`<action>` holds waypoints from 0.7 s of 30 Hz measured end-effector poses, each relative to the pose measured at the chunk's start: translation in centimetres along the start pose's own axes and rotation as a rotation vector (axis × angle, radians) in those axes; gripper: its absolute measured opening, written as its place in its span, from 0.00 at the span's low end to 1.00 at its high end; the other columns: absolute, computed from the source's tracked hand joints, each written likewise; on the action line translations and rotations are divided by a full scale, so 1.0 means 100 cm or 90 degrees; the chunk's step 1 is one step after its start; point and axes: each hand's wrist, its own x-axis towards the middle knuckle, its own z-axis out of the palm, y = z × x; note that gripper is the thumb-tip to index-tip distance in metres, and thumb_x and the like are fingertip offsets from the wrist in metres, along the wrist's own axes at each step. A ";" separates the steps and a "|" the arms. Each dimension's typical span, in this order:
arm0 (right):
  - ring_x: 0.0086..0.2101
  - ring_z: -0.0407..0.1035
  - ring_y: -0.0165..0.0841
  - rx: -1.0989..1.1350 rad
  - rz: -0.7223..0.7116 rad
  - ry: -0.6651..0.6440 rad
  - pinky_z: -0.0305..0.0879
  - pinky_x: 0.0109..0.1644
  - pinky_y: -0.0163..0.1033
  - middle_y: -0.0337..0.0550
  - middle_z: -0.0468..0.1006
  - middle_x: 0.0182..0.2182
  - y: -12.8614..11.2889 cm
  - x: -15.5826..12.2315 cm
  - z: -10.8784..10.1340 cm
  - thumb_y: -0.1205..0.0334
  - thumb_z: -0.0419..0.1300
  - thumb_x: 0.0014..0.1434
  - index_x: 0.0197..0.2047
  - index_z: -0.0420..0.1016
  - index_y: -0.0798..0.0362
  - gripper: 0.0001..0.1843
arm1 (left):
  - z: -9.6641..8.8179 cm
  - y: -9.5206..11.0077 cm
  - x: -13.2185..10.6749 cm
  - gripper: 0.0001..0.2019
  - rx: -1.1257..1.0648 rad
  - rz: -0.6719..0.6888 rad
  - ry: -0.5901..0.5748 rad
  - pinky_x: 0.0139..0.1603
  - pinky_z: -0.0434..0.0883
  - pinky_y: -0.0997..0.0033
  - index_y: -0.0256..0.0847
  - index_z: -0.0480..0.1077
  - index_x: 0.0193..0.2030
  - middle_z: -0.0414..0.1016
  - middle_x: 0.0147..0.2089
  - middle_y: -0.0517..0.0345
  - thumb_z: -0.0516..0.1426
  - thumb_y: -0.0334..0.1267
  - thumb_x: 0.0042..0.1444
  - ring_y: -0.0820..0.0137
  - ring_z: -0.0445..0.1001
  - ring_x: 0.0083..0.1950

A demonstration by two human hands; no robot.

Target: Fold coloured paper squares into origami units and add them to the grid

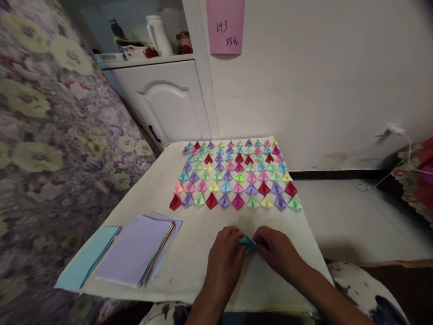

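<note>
A small folded piece of teal paper (246,244) sits between my two hands, low over the near part of the table. My left hand (227,253) pinches it from the left, the thumb below and the fingers above. On the other side, my right hand (275,247) has its fingertips closed on the paper's right corner. Beyond my hands, several rows of small folded paper shapes (238,201) in red, purple, green, pink, blue and yellow cover the far half of the table.
A stack of purple and other coloured sheets (135,250) lies at the left, beside blue paper strips (91,257). The cream-covered table (189,253) meets a white cabinet (169,99). A floral curtain (50,149) hangs at left; a pink note (226,27) is on the wall.
</note>
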 end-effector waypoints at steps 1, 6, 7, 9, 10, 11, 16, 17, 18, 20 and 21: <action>0.28 0.65 0.29 -0.001 0.001 -0.001 0.52 0.31 0.31 0.35 0.71 0.26 0.000 0.000 0.000 0.70 0.54 0.49 0.29 0.68 0.51 0.05 | 0.003 0.001 -0.001 0.12 0.025 0.002 -0.001 0.50 0.65 0.64 0.43 0.71 0.40 0.69 0.48 0.53 0.54 0.29 0.49 0.63 0.67 0.51; 0.29 0.65 0.29 -0.020 0.004 -0.009 0.52 0.31 0.32 0.35 0.71 0.26 0.002 0.002 0.002 0.70 0.55 0.50 0.30 0.69 0.51 0.05 | 0.017 0.003 -0.003 0.09 0.116 -0.017 -0.010 0.49 0.65 0.63 0.43 0.71 0.37 0.69 0.49 0.53 0.52 0.30 0.53 0.63 0.66 0.50; 0.29 0.65 0.29 -0.024 0.004 -0.010 0.52 0.31 0.32 0.35 0.71 0.27 0.002 0.002 0.002 0.70 0.55 0.49 0.30 0.69 0.51 0.05 | 0.018 0.003 -0.002 0.09 0.127 -0.017 -0.016 0.49 0.65 0.63 0.43 0.71 0.36 0.69 0.49 0.53 0.51 0.30 0.54 0.64 0.66 0.50; 0.29 0.65 0.29 -0.027 0.005 -0.010 0.53 0.32 0.32 0.36 0.71 0.27 0.001 0.002 0.002 0.71 0.55 0.49 0.30 0.69 0.51 0.06 | 0.020 0.004 -0.001 0.10 0.143 -0.019 -0.032 0.49 0.64 0.64 0.43 0.71 0.36 0.70 0.49 0.53 0.50 0.29 0.55 0.64 0.66 0.50; 0.29 0.65 0.29 -0.026 0.005 -0.012 0.53 0.32 0.32 0.36 0.72 0.27 0.001 0.002 0.002 0.72 0.55 0.49 0.30 0.69 0.51 0.06 | 0.021 0.004 -0.001 0.10 0.146 -0.022 -0.039 0.49 0.64 0.65 0.43 0.71 0.36 0.70 0.49 0.53 0.49 0.29 0.55 0.64 0.66 0.50; 0.29 0.66 0.30 -0.024 0.006 -0.013 0.53 0.32 0.32 0.36 0.72 0.27 0.001 0.002 0.001 0.72 0.54 0.49 0.30 0.69 0.51 0.07 | 0.021 0.005 -0.001 0.11 0.145 -0.025 -0.046 0.49 0.64 0.65 0.43 0.71 0.36 0.70 0.49 0.54 0.49 0.29 0.55 0.65 0.66 0.50; 0.30 0.66 0.30 0.002 0.001 -0.003 0.54 0.33 0.32 0.36 0.72 0.28 -0.001 0.000 -0.001 0.71 0.55 0.49 0.31 0.69 0.50 0.07 | 0.020 0.009 0.000 0.12 0.150 -0.020 -0.064 0.45 0.63 0.68 0.43 0.71 0.36 0.71 0.46 0.55 0.47 0.28 0.56 0.67 0.67 0.48; 0.30 0.66 0.30 0.007 -0.001 0.000 0.54 0.33 0.32 0.36 0.72 0.28 -0.001 0.000 0.000 0.71 0.55 0.49 0.32 0.69 0.50 0.07 | 0.019 0.010 0.000 0.12 0.159 -0.015 -0.068 0.45 0.63 0.68 0.43 0.71 0.36 0.71 0.45 0.55 0.48 0.28 0.56 0.66 0.67 0.47; 0.30 0.66 0.30 0.011 -0.001 0.003 0.54 0.33 0.32 0.36 0.72 0.28 0.000 -0.001 0.000 0.71 0.55 0.49 0.32 0.69 0.50 0.07 | 0.018 0.011 0.001 0.11 0.166 -0.010 -0.071 0.44 0.63 0.68 0.43 0.70 0.37 0.71 0.45 0.55 0.48 0.28 0.55 0.66 0.67 0.47; 0.30 0.66 0.30 0.019 -0.002 0.004 0.54 0.33 0.32 0.36 0.72 0.28 0.000 0.000 0.000 0.71 0.55 0.49 0.32 0.70 0.50 0.08 | 0.016 0.013 0.001 0.11 0.177 -0.006 -0.077 0.42 0.63 0.69 0.43 0.70 0.37 0.70 0.44 0.55 0.48 0.29 0.56 0.66 0.67 0.46; 0.30 0.66 0.31 0.022 -0.003 0.004 0.54 0.34 0.32 0.36 0.72 0.29 0.000 0.000 0.000 0.72 0.54 0.48 0.33 0.70 0.50 0.10 | 0.016 0.013 0.001 0.10 0.183 -0.007 -0.080 0.42 0.62 0.69 0.43 0.69 0.37 0.70 0.43 0.55 0.48 0.29 0.55 0.66 0.67 0.45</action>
